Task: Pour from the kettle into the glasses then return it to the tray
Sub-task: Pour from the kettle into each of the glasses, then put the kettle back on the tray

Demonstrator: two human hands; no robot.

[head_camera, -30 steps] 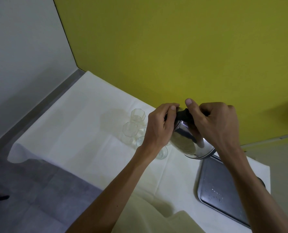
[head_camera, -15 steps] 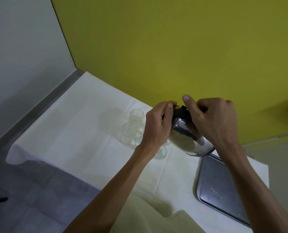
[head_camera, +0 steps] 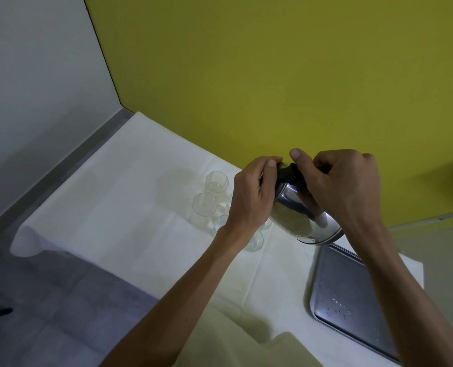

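- Glasses (head_camera: 217,205) are standing in a tight cluster on the white cloth (head_camera: 108,207), at about nine o'clock from the kettle; the far one is holding a little clear liquid at its bottom, and what the others are holding cannot be told.
- Four glasses are showing at least in part: two faceted ones in plain sight, and two more peeking out from under the left wrist.
- Tray (head_camera: 352,292), one only, is lying at five o'clock from the kettle, near the cloth's right edge; it is carrying nothing but scattered water drops on its dull metal floor.
- Kettle (head_camera: 302,215), one only, is hanging in the air above the cloth, between the glasses and the tray, touching neither; it is tilting so its top leans toward ten o'clock, over the glasses.
- Its body is polished steel, mirroring the hands and wall, and its top and handle are black.
- Whether liquid is running from it cannot be told, since the left hand is covering the spout side.
- Left hand (head_camera: 254,197) is curling over the black top from the nine o'clock side, fingers pressed together, fingertips pressing on the lid.
- Right hand (head_camera: 347,186) is wrapping closed around the black handle at three o'clock, thumb stretching up along the top.
- Yellow wall (head_camera: 273,75) is rising at twelve o'clock behind it all.
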